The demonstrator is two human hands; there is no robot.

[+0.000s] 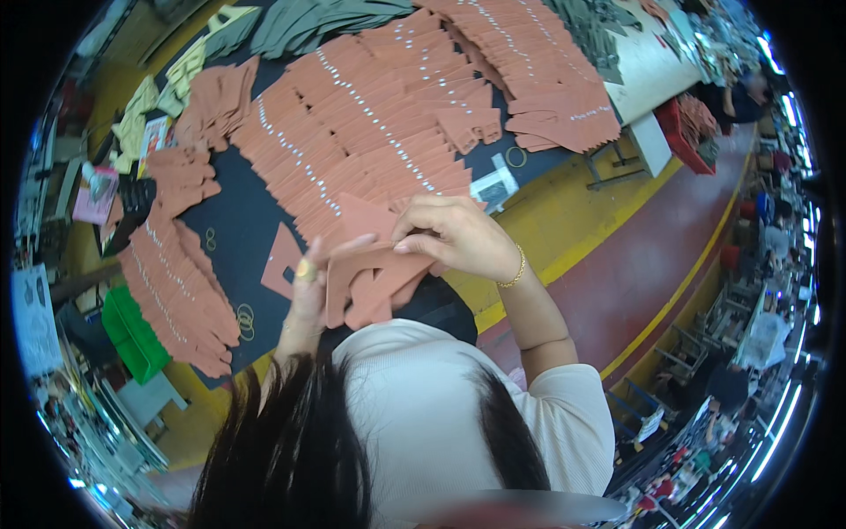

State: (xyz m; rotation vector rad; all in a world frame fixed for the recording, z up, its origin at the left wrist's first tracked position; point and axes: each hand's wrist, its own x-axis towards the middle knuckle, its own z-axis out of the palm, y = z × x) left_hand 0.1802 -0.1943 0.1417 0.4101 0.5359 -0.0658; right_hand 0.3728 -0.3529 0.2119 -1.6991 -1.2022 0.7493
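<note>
Salmon cloth (404, 275) is in the right hand (458, 234), red crate (677, 141) holding more.

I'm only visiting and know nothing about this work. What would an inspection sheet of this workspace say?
Surface: dark table, largely covered by fabric.
Job's things: held fabric pieces, reddish-orange, between the hands; overlapping rows of matching pieces with white marks lie beyond.
Clutter: thin rings at the table's left part; green fabric at the far side; pale yellow fabric at the far left.
Grip: right hand pinches the held pieces' upper edge; left hand is against their left side, its hold unclear.
Cables: nothing seen.
Surroundings: green bin at left; red bin at right; yellow and dark-red floor.
</note>
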